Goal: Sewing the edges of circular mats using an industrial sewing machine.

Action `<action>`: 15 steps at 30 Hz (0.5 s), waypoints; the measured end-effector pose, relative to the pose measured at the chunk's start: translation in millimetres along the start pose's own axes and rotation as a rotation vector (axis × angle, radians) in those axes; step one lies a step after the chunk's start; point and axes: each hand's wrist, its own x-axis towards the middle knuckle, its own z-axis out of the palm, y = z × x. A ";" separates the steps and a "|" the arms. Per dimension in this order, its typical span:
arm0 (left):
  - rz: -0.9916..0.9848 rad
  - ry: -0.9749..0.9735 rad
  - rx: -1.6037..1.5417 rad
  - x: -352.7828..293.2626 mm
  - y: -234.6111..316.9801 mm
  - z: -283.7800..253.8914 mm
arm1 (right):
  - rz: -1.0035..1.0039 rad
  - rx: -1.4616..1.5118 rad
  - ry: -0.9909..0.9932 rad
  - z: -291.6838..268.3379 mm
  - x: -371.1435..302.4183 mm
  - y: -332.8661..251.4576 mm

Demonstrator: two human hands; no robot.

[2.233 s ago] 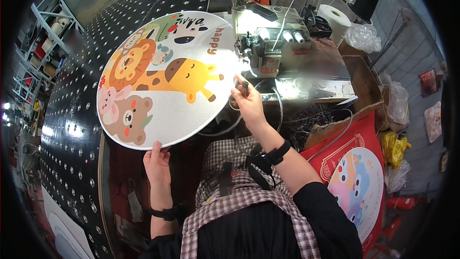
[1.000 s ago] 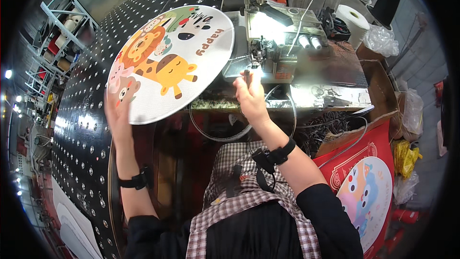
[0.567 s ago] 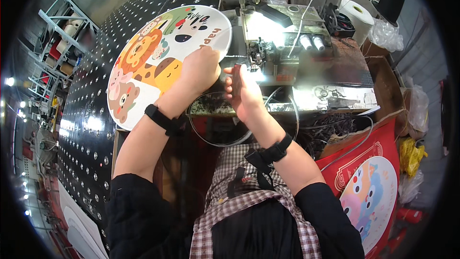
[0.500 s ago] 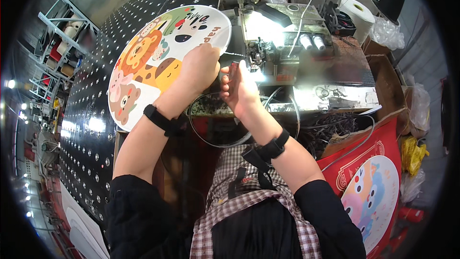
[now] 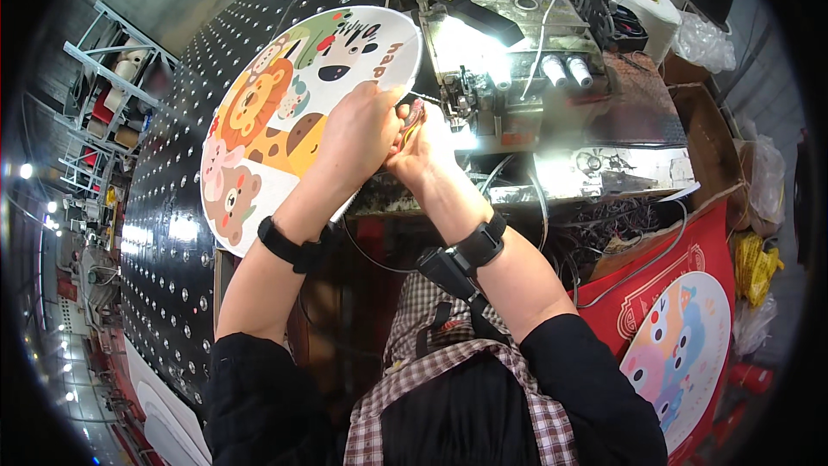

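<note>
A round white mat [image 5: 302, 151] printed with cartoon animals lies at the left, partly over the black table. My left hand [image 5: 358, 134] is closed at its right edge, fingertips mostly hidden. Against it, my right hand [image 5: 427, 151] is closed around a small reddish thing with a bit of yellow [image 5: 414, 116]; its kind is not clear. Just beyond both hands stands an overlock sewing machine [image 5: 517, 60] with its lamp lit. A short twisted thread [image 5: 423, 98] runs between the mat's edge and the machine's needle area.
A black table with rows of metal studs [image 5: 172, 181] spreads to the left. Thread cones [image 5: 647, 4] stand at the back right. Below the machine, a cardboard box [image 5: 703, 121] and dark thread scraps [image 5: 608, 229] sit near another round printed mat [image 5: 681, 354] on red material.
My right hand has moved left and closed in against my left hand at the mat's edge. The mat has shifted slightly with my left hand.
</note>
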 end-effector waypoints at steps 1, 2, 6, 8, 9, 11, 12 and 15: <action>-0.002 0.000 0.001 -1.3 -0.7 -0.3 | 0.008 -0.001 -0.007 1.2 -2.0 0.5; 0.007 0.008 0.004 -2.8 -1.9 -0.4 | 0.017 -0.002 -0.014 2.4 -4.0 1.2; 0.049 0.031 0.011 -4.6 0.7 -1.5 | 0.021 0.037 -0.052 -2.1 -3.2 0.1; 0.061 0.035 0.024 -5.1 1.0 -0.4 | 0.010 -0.007 -0.043 -2.9 -2.1 -0.3; 0.069 0.039 0.039 -6.0 1.1 0.1 | 0.009 -0.008 -0.044 -4.0 -1.2 0.3; 0.057 0.040 0.018 -7.4 2.4 1.3 | -0.004 -0.024 -0.070 -6.5 0.2 0.6; 0.042 0.040 -0.001 -8.3 2.3 1.4 | -0.003 -0.025 -0.071 -6.9 -1.5 1.1; -0.036 0.012 -0.116 -10.2 4.7 0.2 | 0.053 -0.019 -0.096 -8.6 -8.1 2.3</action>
